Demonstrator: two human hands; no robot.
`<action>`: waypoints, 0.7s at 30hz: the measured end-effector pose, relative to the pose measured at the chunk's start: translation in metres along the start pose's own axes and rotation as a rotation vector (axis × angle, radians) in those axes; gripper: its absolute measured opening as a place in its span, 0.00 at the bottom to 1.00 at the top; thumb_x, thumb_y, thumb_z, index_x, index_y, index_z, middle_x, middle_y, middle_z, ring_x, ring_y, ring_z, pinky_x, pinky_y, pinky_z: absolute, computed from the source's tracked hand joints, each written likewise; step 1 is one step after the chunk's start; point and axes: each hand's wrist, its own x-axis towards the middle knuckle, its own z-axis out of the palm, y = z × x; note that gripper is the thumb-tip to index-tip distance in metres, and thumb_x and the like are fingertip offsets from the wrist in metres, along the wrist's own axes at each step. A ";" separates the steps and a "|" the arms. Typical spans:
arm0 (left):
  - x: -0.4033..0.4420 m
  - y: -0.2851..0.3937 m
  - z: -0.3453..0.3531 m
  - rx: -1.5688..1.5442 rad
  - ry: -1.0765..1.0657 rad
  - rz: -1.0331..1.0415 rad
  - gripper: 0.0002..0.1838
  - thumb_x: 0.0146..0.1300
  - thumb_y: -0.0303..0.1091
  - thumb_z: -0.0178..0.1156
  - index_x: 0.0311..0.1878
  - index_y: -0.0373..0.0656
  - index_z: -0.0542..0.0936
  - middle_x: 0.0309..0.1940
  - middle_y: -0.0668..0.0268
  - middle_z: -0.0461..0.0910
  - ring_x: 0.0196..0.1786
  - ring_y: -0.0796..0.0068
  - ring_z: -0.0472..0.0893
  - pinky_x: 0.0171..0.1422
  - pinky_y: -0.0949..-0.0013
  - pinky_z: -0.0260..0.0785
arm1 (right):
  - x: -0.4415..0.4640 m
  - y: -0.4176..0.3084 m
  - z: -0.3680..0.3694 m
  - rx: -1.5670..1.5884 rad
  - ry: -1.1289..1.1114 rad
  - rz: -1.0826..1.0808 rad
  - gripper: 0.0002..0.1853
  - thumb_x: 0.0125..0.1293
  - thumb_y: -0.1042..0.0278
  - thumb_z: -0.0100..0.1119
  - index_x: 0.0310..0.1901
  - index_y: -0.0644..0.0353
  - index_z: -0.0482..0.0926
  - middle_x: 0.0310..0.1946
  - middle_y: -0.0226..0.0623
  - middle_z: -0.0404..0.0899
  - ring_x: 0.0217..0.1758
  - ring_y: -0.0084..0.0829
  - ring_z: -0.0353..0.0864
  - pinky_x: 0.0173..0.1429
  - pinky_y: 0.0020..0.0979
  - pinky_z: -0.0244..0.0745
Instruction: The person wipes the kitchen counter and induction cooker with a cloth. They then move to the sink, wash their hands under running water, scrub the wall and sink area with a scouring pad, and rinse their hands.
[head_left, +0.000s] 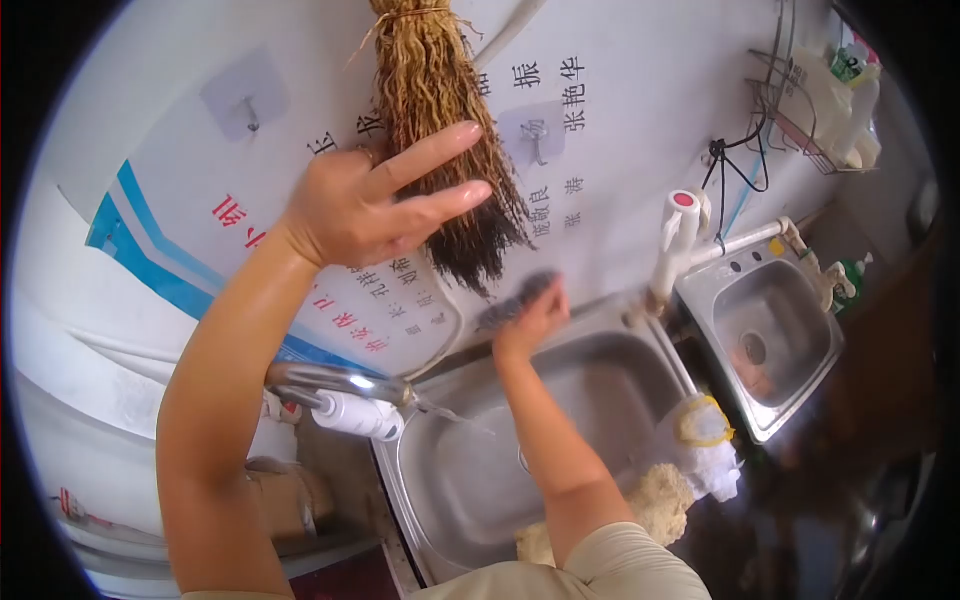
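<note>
My left hand is raised in front of a straw brush that hangs bristles down on the wall. Two of its wet fingers are stretched out and apart, the others are partly curled, and nothing is in it. Lower down, my right hand reaches over the back rim of the large steel sink. Its fingers are closed by a dark grey, mesh-like scrubber, blurred and partly hidden. From the chrome faucet a thin stream of water runs into the sink.
A white tap with a red dot stands behind the sink. To the right are a smaller steel sink and a wire rack with bottles. A yellowish sponge-like piece and white bundle lie at the near rim.
</note>
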 end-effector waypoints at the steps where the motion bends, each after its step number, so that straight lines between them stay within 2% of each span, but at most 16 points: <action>1: 0.001 0.002 0.001 -0.004 0.004 0.002 0.31 0.37 0.24 0.63 0.50 0.61 0.81 0.61 0.60 0.70 0.35 0.67 0.82 0.31 0.73 0.74 | 0.000 0.000 0.001 -0.086 0.046 0.105 0.34 0.60 0.83 0.47 0.69 0.69 0.50 0.56 0.56 0.57 0.56 0.48 0.63 0.63 0.38 0.59; 3: 0.001 0.003 0.000 -0.008 0.006 0.004 0.32 0.37 0.24 0.63 0.51 0.62 0.80 0.61 0.61 0.70 0.34 0.67 0.82 0.31 0.74 0.74 | -0.003 -0.006 0.007 -0.252 0.131 0.314 0.36 0.58 0.83 0.50 0.68 0.69 0.51 0.54 0.55 0.58 0.54 0.48 0.63 0.59 0.39 0.61; 4: 0.001 0.002 0.000 -0.011 0.009 0.004 0.32 0.37 0.24 0.63 0.51 0.62 0.80 0.61 0.61 0.70 0.34 0.68 0.82 0.31 0.74 0.74 | 0.010 -0.032 0.011 -0.131 0.160 0.431 0.35 0.60 0.83 0.48 0.68 0.70 0.49 0.55 0.58 0.57 0.56 0.49 0.62 0.62 0.41 0.58; 5: 0.001 0.001 0.000 -0.014 0.012 0.004 0.32 0.37 0.24 0.63 0.51 0.63 0.80 0.61 0.61 0.70 0.34 0.68 0.82 0.32 0.74 0.74 | 0.017 -0.048 0.015 0.062 0.157 0.262 0.36 0.57 0.84 0.49 0.68 0.70 0.50 0.56 0.58 0.56 0.57 0.50 0.61 0.64 0.40 0.56; 7: -0.003 0.003 0.001 -0.022 -0.008 -0.014 0.32 0.37 0.25 0.62 0.51 0.62 0.80 0.61 0.61 0.70 0.34 0.68 0.82 0.32 0.74 0.75 | 0.032 -0.105 -0.005 0.121 0.040 -0.200 0.39 0.52 0.87 0.48 0.69 0.69 0.50 0.56 0.57 0.56 0.58 0.50 0.60 0.65 0.41 0.54; 10: -0.006 0.003 0.001 -0.003 -0.023 -0.017 0.32 0.37 0.25 0.62 0.51 0.62 0.80 0.61 0.61 0.70 0.34 0.68 0.82 0.32 0.74 0.74 | 0.013 -0.023 0.006 0.056 -0.017 -0.137 0.43 0.47 0.89 0.45 0.70 0.67 0.50 0.55 0.55 0.57 0.56 0.50 0.61 0.64 0.41 0.55; 11: -0.005 0.001 0.000 0.008 -0.015 -0.012 0.32 0.36 0.25 0.62 0.51 0.62 0.80 0.61 0.61 0.70 0.33 0.69 0.82 0.31 0.74 0.74 | 0.007 0.024 0.010 0.111 -0.007 -0.099 0.42 0.49 0.88 0.46 0.70 0.64 0.50 0.55 0.54 0.58 0.56 0.50 0.63 0.62 0.45 0.58; 12: -0.003 0.000 0.001 0.003 0.005 -0.002 0.32 0.36 0.25 0.62 0.51 0.62 0.80 0.61 0.61 0.70 0.33 0.69 0.81 0.31 0.74 0.74 | 0.006 0.028 -0.008 -0.205 0.042 0.049 0.39 0.54 0.84 0.49 0.70 0.63 0.51 0.54 0.53 0.60 0.55 0.51 0.65 0.59 0.45 0.61; 13: -0.002 0.000 0.001 -0.001 0.018 0.005 0.32 0.36 0.25 0.62 0.51 0.62 0.80 0.61 0.61 0.70 0.33 0.69 0.81 0.30 0.75 0.74 | 0.013 0.040 -0.012 -0.306 0.059 0.238 0.36 0.59 0.81 0.50 0.70 0.63 0.52 0.54 0.55 0.60 0.56 0.52 0.64 0.59 0.45 0.62; 14: 0.000 0.000 0.001 -0.004 0.031 0.011 0.32 0.36 0.25 0.62 0.51 0.62 0.81 0.61 0.60 0.70 0.32 0.69 0.81 0.30 0.75 0.74 | 0.028 0.059 -0.005 -0.128 0.098 0.327 0.35 0.59 0.80 0.50 0.69 0.63 0.52 0.54 0.55 0.60 0.56 0.52 0.63 0.60 0.45 0.61; 16: -0.001 0.000 0.001 -0.006 0.024 0.003 0.32 0.36 0.25 0.62 0.51 0.61 0.81 0.61 0.60 0.71 0.31 0.70 0.81 0.29 0.75 0.73 | 0.059 0.043 -0.001 -0.034 0.187 0.209 0.34 0.60 0.80 0.50 0.69 0.64 0.54 0.53 0.56 0.60 0.56 0.51 0.63 0.61 0.45 0.60; 17: -0.003 0.000 0.001 -0.005 0.013 -0.005 0.31 0.36 0.25 0.62 0.50 0.61 0.81 0.60 0.60 0.71 0.31 0.70 0.81 0.29 0.75 0.73 | 0.076 -0.004 -0.015 -0.108 0.240 0.001 0.33 0.60 0.81 0.50 0.68 0.65 0.55 0.53 0.56 0.61 0.56 0.50 0.63 0.61 0.44 0.60; 18: -0.002 0.000 -0.002 0.000 -0.015 -0.016 0.31 0.36 0.25 0.62 0.50 0.61 0.81 0.60 0.59 0.71 0.31 0.69 0.81 0.29 0.75 0.73 | 0.080 -0.040 -0.021 -0.026 0.139 -0.194 0.32 0.60 0.81 0.50 0.68 0.66 0.56 0.55 0.55 0.59 0.58 0.48 0.60 0.63 0.39 0.58; 19: -0.003 0.002 -0.001 -0.007 -0.024 -0.022 0.31 0.36 0.25 0.62 0.50 0.61 0.81 0.60 0.59 0.71 0.31 0.69 0.81 0.29 0.75 0.73 | 0.066 -0.046 -0.010 -0.113 0.146 -0.288 0.21 0.61 0.79 0.51 0.58 0.68 0.68 0.45 0.50 0.69 0.45 0.42 0.68 0.51 0.37 0.65; 21: -0.003 0.003 0.000 -0.008 -0.017 -0.019 0.31 0.36 0.25 0.61 0.50 0.60 0.81 0.60 0.58 0.71 0.31 0.70 0.81 0.28 0.75 0.73 | 0.018 -0.030 -0.008 0.170 -0.295 -0.330 0.07 0.63 0.73 0.54 0.41 0.65 0.74 0.24 0.43 0.66 0.28 0.34 0.61 0.35 0.37 0.61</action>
